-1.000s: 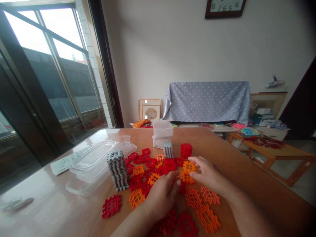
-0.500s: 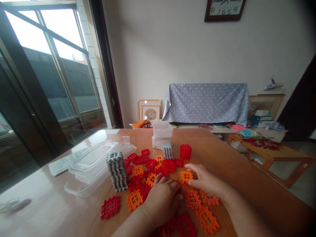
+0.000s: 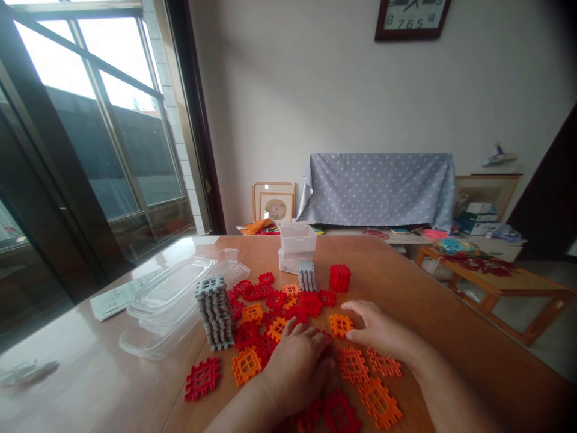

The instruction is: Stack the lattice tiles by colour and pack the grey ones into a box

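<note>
My left hand [image 3: 303, 361] lies over a pile of red and orange lattice tiles. Its fingers are curled down, and whatever is beneath them is hidden. Close to its fingertips is an orange tile [image 3: 276, 329]. My right hand [image 3: 378, 329] is open, thumb and index finger apart, just right of a single orange tile [image 3: 341, 325]. Below that hand lie more orange tiles [image 3: 380, 402], flat on the table. Red tiles [image 3: 340, 412] show at the bottom, partly covered by my left hand. A lone red tile [image 3: 202, 379] rests at the left.
A tall grey tile stack [image 3: 215, 316] stands left of the pile. Behind it are a shorter grey stack [image 3: 307, 278], a red stack [image 3: 339, 278] and clear plastic boxes [image 3: 297, 239]. Clear lids and tubs [image 3: 174, 282] and a paper sheet [image 3: 108, 304] lie on the left.
My right hand's fingers have shifted slightly away from the single orange tile. My left hand stays over the pile with almost no movement.
</note>
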The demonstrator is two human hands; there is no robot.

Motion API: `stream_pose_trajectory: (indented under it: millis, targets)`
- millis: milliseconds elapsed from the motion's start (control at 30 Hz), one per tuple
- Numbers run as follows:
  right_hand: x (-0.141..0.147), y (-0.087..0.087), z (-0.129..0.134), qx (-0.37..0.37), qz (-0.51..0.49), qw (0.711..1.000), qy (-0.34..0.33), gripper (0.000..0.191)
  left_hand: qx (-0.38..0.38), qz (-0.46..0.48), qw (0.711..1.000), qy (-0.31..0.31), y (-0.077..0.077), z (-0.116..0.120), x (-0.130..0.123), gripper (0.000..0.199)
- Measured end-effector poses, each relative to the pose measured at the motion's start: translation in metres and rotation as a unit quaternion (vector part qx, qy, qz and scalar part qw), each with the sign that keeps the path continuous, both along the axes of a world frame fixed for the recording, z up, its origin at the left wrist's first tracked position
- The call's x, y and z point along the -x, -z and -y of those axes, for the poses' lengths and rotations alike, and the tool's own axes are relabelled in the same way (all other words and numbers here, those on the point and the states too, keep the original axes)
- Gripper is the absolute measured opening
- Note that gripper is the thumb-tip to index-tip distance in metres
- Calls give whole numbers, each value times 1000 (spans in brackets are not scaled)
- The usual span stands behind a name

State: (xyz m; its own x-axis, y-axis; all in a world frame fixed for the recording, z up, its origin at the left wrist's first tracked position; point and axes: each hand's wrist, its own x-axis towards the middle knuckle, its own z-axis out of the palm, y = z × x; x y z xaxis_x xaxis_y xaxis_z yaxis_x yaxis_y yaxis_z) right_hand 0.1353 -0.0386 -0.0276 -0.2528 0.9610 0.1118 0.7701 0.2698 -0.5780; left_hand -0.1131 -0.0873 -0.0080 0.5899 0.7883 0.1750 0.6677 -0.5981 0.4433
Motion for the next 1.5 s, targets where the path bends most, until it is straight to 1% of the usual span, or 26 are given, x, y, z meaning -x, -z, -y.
stream_pose_trajectory:
  millis: [67,167,267,333,400,533,633,700,867,933,1033,1133,1233,1300,1333,1400,1433,1500]
  targets:
    - [-2,2,-1,-4,-6,1000,2,48,-12,1,1000,-5,-4,-3,5,18]
    - [-4,5,-4,-14,-27,1000,5,50,-17,0,999,-44,-12,-12,18,21]
    - [-2,7,-6,-26,-52,998,-4,49,-11,-1,995,-97,-16,-21,37,33]
    - [0,7,-6,-30,-62,998,-12,47,-5,-12,993,-119,-16,-24,47,43]
    - [3,7,-6,-29,-65,997,-18,45,-3,-34,990,-134,-15,-25,54,46]
    - [5,6,-6,-27,-62,998,-18,44,2,-77,985,-153,-12,-23,56,40]
    - [6,7,-5,-30,-59,998,-15,43,7,-81,984,-157,-11,-24,54,34]
    - [8,6,-4,-31,-60,998,-17,43,8,-65,985,-160,-9,-25,54,33]
    - [14,2,-2,-34,-79,996,-20,44,12,14,987,-161,2,-29,57,47]
    - [16,1,-1,-36,-85,996,-16,43,16,19,987,-157,4,-30,58,46]
    - [21,-4,0,-43,-106,993,-11,41,2,23,989,-149,2,-31,56,42]
    - [32,-12,7,-27,-163,986,-11,38,-46,77,986,-139,1,-31,47,49]
    - [52,-21,19,45,-241,968,-47,37,-100,151,976,-123,2,-26,32,57]
    - [65,-25,26,102,-291,948,-85,36,-121,186,969,-112,3,-21,22,57]
    - [71,-26,28,121,-322,934,-93,36,-120,199,967,-109,4,-18,17,56]
    - [78,-28,31,132,-375,914,-88,37,-96,222,964,-107,5,-13,9,57]
    - [79,-29,31,132,-388,909,-79,38,-78,239,962,-110,6,-12,7,58]
    - [75,-31,30,139,-382,911,-65,42,-31,287,950,-118,6,-11,4,56]
